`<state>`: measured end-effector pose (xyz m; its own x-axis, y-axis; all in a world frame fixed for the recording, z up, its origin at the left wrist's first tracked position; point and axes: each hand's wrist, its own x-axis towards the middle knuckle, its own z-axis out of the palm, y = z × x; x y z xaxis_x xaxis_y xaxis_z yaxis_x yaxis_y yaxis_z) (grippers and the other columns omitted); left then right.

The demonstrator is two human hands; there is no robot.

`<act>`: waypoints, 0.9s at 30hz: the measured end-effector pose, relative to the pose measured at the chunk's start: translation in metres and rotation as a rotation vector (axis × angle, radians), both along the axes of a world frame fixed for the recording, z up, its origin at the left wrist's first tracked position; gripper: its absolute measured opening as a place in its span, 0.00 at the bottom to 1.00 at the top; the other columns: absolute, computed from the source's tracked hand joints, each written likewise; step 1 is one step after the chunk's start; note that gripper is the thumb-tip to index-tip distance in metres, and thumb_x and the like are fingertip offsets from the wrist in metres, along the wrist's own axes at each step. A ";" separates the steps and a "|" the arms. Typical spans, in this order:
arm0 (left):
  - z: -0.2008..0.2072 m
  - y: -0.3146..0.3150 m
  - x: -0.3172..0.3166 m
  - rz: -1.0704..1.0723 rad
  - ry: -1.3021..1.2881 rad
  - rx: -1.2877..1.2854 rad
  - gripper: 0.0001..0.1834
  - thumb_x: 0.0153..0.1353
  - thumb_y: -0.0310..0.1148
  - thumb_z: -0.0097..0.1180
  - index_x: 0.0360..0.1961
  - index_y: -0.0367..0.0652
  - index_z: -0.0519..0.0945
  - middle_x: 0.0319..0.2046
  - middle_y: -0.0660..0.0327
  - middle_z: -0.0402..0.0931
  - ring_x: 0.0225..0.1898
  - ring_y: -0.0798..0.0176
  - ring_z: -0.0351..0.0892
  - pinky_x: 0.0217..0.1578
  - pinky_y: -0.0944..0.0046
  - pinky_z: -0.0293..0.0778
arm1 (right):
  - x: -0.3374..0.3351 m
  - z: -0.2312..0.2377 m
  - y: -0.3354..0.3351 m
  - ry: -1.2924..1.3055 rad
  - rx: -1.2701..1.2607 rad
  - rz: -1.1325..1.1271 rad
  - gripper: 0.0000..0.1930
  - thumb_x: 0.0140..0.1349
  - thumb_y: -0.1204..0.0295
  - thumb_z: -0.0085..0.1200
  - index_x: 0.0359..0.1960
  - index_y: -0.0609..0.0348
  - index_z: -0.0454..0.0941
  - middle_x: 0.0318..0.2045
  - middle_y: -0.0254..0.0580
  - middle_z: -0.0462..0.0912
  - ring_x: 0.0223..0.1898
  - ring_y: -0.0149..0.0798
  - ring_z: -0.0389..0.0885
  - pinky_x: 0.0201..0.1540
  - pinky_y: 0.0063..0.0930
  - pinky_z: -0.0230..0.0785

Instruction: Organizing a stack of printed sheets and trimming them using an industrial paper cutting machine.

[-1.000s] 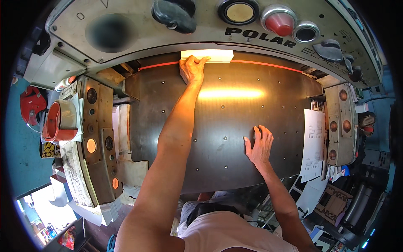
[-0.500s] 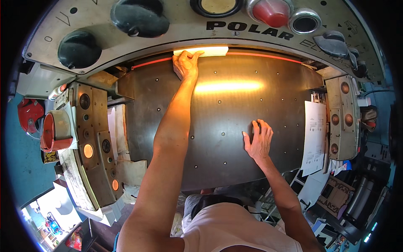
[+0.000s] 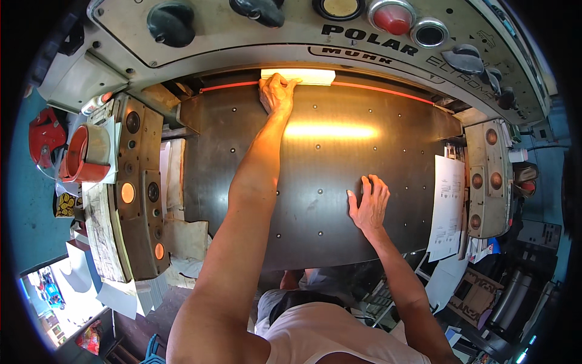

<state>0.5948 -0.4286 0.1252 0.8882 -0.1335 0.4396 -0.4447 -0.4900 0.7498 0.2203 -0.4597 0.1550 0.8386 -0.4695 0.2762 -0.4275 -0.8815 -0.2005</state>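
Observation:
At the far side of the dark metal table (image 3: pixel 327 167), a white strip-shaped stack of paper (image 3: pixel 315 77) lies under the machine's front beam, lit warm yellow. My left hand (image 3: pixel 277 92) reaches far forward and is closed on the stack's left end, thumb along its near edge; the fingertips are partly hidden. Nearer to me and to the right, my right hand (image 3: pixel 371 203) rests on or just above the tabletop. Its fingers are apart, slightly bent, with nothing in them.
A red strip (image 3: pixel 388 91) runs along the table's far edge. Above it spans the control panel (image 3: pixel 291 36) with knobs and a red button. Button boxes stand left (image 3: pixel 136 176) and right (image 3: pixel 486 182). Printed sheets (image 3: pixel 447 206) hang at the right edge; a red-and-white tub (image 3: pixel 88 151) sits left.
The whole view has shifted a little, showing more of the panel's lower front. My left hand stays on the paper stack, and the right hand keeps about the same place and pose.

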 end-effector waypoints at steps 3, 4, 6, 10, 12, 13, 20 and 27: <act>0.001 -0.003 -0.001 0.011 0.042 0.021 0.22 0.40 0.45 0.79 0.21 0.43 0.77 0.29 0.53 0.76 0.38 0.50 0.77 0.38 0.51 0.74 | -0.002 -0.001 -0.001 0.001 -0.008 -0.005 0.27 0.59 0.59 0.60 0.55 0.64 0.71 0.56 0.55 0.67 0.56 0.57 0.65 0.59 0.54 0.57; 0.001 -0.004 0.000 0.010 0.043 0.021 0.22 0.40 0.45 0.79 0.21 0.43 0.77 0.29 0.53 0.76 0.38 0.50 0.77 0.38 0.51 0.74 | -0.002 -0.002 -0.002 0.003 -0.008 -0.006 0.27 0.59 0.59 0.60 0.55 0.64 0.71 0.56 0.55 0.67 0.56 0.57 0.65 0.59 0.54 0.57; 0.001 -0.003 0.000 -0.003 0.039 0.012 0.22 0.40 0.45 0.78 0.21 0.43 0.77 0.30 0.52 0.77 0.38 0.49 0.77 0.39 0.50 0.74 | -0.001 -0.002 -0.003 -0.003 0.001 -0.005 0.27 0.59 0.59 0.60 0.55 0.64 0.71 0.56 0.55 0.67 0.56 0.57 0.65 0.59 0.54 0.57; 0.003 -0.001 -0.001 0.003 0.029 0.027 0.22 0.40 0.45 0.78 0.21 0.43 0.78 0.30 0.52 0.77 0.38 0.49 0.77 0.40 0.50 0.74 | -0.002 -0.002 -0.002 0.000 0.014 -0.005 0.27 0.59 0.59 0.60 0.55 0.64 0.71 0.56 0.55 0.67 0.56 0.57 0.65 0.60 0.54 0.57; 0.007 -0.005 -0.007 0.013 0.042 0.025 0.21 0.43 0.42 0.76 0.19 0.40 0.75 0.25 0.57 0.81 0.38 0.50 0.75 0.41 0.51 0.73 | -0.005 -0.002 -0.004 0.001 0.010 -0.009 0.27 0.59 0.59 0.59 0.55 0.64 0.71 0.56 0.56 0.67 0.56 0.56 0.65 0.59 0.54 0.57; 0.009 -0.007 -0.010 0.007 0.045 0.026 0.21 0.43 0.42 0.76 0.19 0.40 0.75 0.25 0.57 0.81 0.38 0.50 0.75 0.41 0.51 0.73 | -0.006 -0.002 -0.005 0.004 0.011 -0.015 0.27 0.59 0.59 0.59 0.55 0.64 0.71 0.56 0.56 0.67 0.56 0.56 0.65 0.59 0.54 0.57; 0.009 -0.003 -0.005 0.028 0.032 0.020 0.22 0.41 0.42 0.77 0.17 0.41 0.75 0.23 0.58 0.80 0.37 0.50 0.76 0.39 0.51 0.74 | -0.002 -0.002 -0.003 0.017 0.005 -0.002 0.28 0.59 0.59 0.60 0.55 0.65 0.71 0.56 0.56 0.67 0.56 0.56 0.64 0.59 0.54 0.57; -0.001 -0.008 0.010 0.037 0.125 0.024 0.21 0.38 0.48 0.78 0.21 0.46 0.81 0.31 0.51 0.76 0.37 0.50 0.77 0.40 0.50 0.74 | 0.004 -0.002 -0.007 0.005 0.007 -0.006 0.28 0.59 0.59 0.60 0.55 0.65 0.71 0.57 0.56 0.67 0.56 0.56 0.64 0.60 0.54 0.57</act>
